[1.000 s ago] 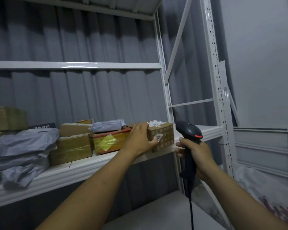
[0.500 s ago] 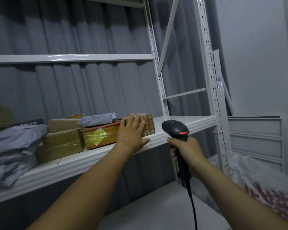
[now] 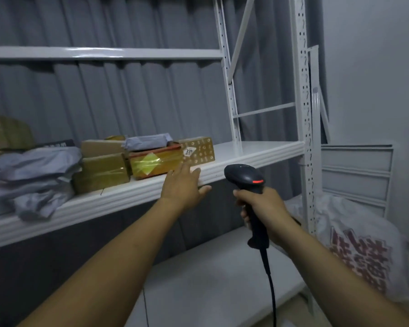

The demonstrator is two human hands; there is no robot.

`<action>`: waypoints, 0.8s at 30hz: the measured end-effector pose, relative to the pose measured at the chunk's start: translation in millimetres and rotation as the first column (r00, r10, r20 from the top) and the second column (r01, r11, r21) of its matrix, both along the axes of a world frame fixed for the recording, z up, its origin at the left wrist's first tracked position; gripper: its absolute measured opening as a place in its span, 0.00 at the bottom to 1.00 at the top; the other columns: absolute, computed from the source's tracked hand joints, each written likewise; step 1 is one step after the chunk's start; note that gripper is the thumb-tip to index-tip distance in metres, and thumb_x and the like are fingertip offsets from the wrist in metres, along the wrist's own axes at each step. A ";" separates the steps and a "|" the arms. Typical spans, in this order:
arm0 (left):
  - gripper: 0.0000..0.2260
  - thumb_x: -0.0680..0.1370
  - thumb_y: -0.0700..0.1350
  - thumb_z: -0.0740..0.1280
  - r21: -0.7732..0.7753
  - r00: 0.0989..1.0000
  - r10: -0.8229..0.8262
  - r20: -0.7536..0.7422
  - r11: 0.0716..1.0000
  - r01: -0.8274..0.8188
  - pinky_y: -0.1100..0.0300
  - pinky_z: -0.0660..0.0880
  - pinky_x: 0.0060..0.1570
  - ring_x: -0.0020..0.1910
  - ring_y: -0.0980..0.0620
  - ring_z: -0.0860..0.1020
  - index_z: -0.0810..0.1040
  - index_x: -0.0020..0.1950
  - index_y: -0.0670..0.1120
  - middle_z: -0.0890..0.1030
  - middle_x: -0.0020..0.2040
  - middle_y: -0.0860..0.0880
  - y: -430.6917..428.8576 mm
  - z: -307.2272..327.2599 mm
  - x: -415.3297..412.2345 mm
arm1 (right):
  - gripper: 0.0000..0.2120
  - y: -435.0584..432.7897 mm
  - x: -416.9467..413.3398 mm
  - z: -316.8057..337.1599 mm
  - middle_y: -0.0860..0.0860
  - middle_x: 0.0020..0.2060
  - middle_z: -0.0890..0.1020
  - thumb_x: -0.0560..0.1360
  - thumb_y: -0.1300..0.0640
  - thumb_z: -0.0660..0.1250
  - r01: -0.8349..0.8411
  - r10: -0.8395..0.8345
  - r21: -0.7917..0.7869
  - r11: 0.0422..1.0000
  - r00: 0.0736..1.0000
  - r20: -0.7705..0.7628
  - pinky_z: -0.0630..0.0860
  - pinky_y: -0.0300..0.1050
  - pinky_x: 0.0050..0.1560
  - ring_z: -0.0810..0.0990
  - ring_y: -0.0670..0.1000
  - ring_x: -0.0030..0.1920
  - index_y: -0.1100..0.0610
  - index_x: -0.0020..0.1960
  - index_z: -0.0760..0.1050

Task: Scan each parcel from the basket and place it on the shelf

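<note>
Just beyond the empty, spread left grip (image 3: pixel 183 187), the patterned parcel (image 3: pixel 198 151) sits shelved; right grip (image 3: pixel 262 208) clasps scanner (image 3: pixel 243 175).

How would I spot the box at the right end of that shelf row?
Find the white metal shelf with parcels along it, then follow the row to its right end, just beyond the open left hand. The tan box there is printed with small pale symbols and bears a white sticker reading 220, unlike the yellow-taped box beside it.
</note>
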State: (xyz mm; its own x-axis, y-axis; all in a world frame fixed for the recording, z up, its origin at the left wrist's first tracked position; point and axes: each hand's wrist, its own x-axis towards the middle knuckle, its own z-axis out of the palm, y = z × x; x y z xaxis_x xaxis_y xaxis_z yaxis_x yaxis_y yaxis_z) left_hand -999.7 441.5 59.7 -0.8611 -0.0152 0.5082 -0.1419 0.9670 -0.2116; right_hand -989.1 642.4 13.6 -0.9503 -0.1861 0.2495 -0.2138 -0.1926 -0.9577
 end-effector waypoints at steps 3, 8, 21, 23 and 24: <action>0.30 0.79 0.63 0.58 0.047 0.997 -0.039 0.059 0.998 0.036 0.48 0.58 0.73 0.77 0.44 0.54 0.62 0.77 0.48 0.56 0.78 0.43 -0.1 -28.1 45.7 | 0.05 -1.6 48.2 -22.9 0.56 0.33 0.80 0.74 0.60 0.71 -0.071 0.069 0.062 0.996 0.997 0.021 0.72 0.43 0.28 0.74 0.51 0.26 0.61 0.42 0.78; 0.28 0.79 0.61 0.59 0.283 0.985 -0.057 0.161 0.959 0.010 0.49 0.63 0.70 0.75 0.45 0.58 0.63 0.76 0.49 0.59 0.77 0.45 -6.9 -105.2 123.2 | 0.05 -3.9 115.3 -88.0 0.56 0.37 0.84 0.73 0.58 0.71 -0.170 0.148 0.200 0.965 0.981 0.122 0.75 0.45 0.34 0.77 0.50 0.29 0.60 0.45 0.79; 0.20 0.79 0.55 0.61 0.548 0.781 -0.099 0.616 0.766 -0.335 0.57 0.66 0.63 0.66 0.44 0.71 0.75 0.66 0.46 0.74 0.66 0.45 -31.6 -431.6 309.0 | 0.06 -34.4 200.5 -314.3 0.51 0.25 0.80 0.72 0.61 0.72 -0.510 0.276 0.515 0.689 0.841 0.465 0.74 0.43 0.29 0.77 0.50 0.24 0.59 0.40 0.76; 0.19 0.81 0.53 0.61 0.529 0.726 -0.082 0.683 0.740 -0.414 0.58 0.66 0.63 0.67 0.46 0.70 0.72 0.70 0.47 0.72 0.69 0.45 -37.3 -464.6 321.1 | 0.06 -38.6 201.6 -333.2 0.47 0.23 0.79 0.71 0.59 0.74 -0.536 0.289 0.572 0.621 0.835 0.468 0.76 0.44 0.32 0.78 0.47 0.25 0.56 0.39 0.77; 0.20 0.82 0.53 0.59 0.518 0.698 -0.074 0.713 0.725 -0.453 0.58 0.64 0.64 0.69 0.47 0.68 0.69 0.72 0.48 0.70 0.71 0.45 -43.0 -481.8 323.4 | 0.06 -41.1 201.9 -340.6 0.46 0.24 0.79 0.71 0.58 0.75 -0.544 0.282 0.594 0.592 0.831 0.479 0.77 0.45 0.34 0.79 0.46 0.26 0.55 0.40 0.77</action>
State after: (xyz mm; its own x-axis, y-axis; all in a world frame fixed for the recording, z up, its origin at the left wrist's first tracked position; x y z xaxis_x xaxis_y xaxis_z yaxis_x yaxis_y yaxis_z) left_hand -676.2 398.5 -422.1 -0.8760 -0.2953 -0.3813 -0.4195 0.8567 0.3001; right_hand -787.1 601.3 -327.1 -0.7176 -0.5666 -0.4049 0.0383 0.5484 -0.8353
